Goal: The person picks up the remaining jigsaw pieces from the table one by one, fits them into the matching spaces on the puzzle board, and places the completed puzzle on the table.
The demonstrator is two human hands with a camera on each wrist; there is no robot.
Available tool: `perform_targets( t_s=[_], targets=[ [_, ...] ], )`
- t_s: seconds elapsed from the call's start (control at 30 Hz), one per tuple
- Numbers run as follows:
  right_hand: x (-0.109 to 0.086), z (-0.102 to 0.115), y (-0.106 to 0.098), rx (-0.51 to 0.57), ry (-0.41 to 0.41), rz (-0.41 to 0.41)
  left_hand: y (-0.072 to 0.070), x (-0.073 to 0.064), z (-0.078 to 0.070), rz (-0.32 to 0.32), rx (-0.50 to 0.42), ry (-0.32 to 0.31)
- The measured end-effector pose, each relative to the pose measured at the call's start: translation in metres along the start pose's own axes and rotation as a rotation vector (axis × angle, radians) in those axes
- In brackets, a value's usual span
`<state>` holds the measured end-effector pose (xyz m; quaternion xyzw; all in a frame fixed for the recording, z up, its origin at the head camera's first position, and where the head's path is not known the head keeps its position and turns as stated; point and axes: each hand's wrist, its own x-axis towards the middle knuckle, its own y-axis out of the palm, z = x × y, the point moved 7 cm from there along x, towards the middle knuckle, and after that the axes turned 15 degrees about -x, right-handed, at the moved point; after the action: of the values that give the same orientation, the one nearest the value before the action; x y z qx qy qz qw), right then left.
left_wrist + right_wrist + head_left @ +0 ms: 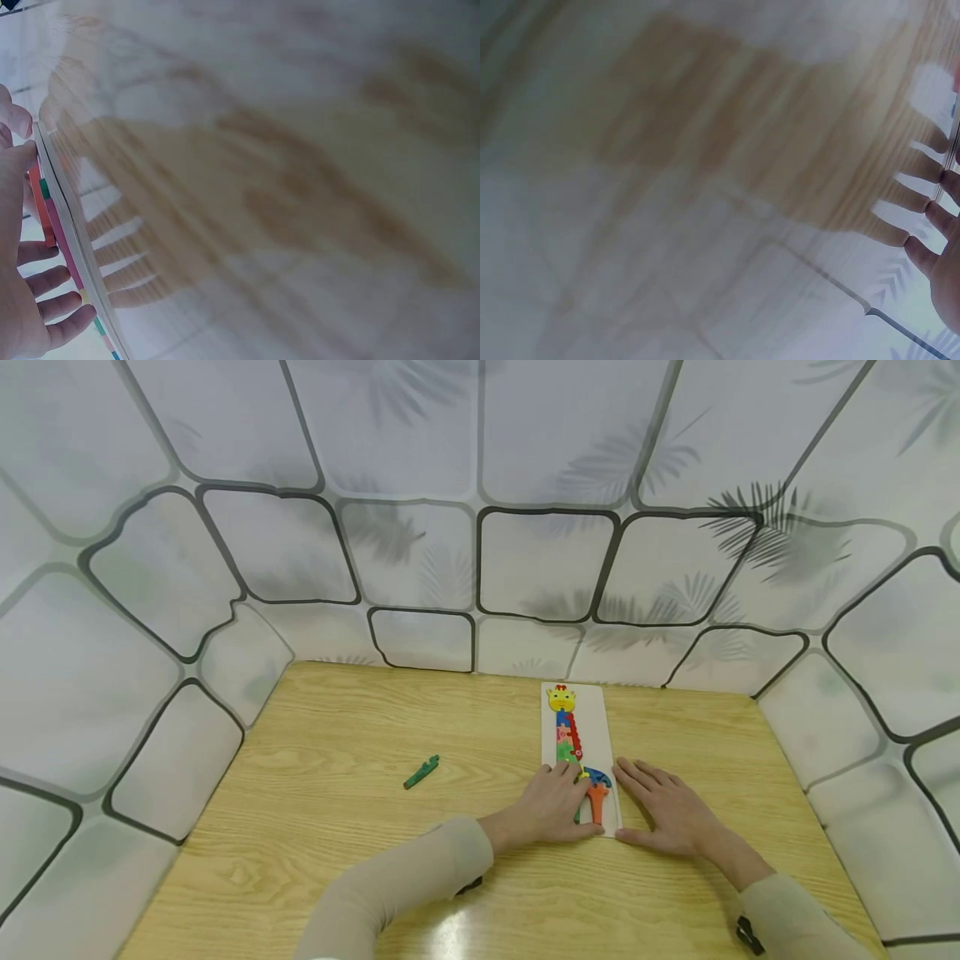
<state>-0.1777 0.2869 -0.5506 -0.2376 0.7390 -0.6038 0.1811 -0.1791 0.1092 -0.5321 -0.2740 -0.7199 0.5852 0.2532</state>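
Observation:
A giraffe jigsaw puzzle [561,700] with a yellow head and multicoloured number-like pieces lies on a white board [591,714]. My left hand [551,803] rests over its lower part, covering some pieces, with fingertips on the body and thumb near the board's front edge. Beside that hand show a blue piece [597,777] and an orange leg piece [597,805]. The left wrist view shows the left fingers [71,326] spread over the pieces. To the right of the board, my right hand [670,810] lies spread on the table, fingertips and thumb at the board's edge.
A loose dark green puzzle piece [422,772] lies on the wooden table [315,827], left of the board. Pale partition walls [420,552] with dark outlines and leaf patterns enclose the table at the back and sides.

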Motion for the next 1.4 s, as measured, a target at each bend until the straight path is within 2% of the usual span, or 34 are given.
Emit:
perform_targets(
  t_s=[0.27,0.7,1.4],
  targets=[
    [0.0001,0.0006,0.0,0.005,0.004,0.007,0.0011,0.0002,0.0005,-0.015,0.0,0.007],
    [-0.0001,0.0004,0.001,-0.004,-0.001,-0.009,0.0006,0.0014,0.0014,0.013,-0.01,-0.013],
    [-0.0001,0.002,-0.0042,-0.01,-0.005,0.004,-0.0012,0.0011,0.0008,0.032,-0.002,-0.007]
  ],
)
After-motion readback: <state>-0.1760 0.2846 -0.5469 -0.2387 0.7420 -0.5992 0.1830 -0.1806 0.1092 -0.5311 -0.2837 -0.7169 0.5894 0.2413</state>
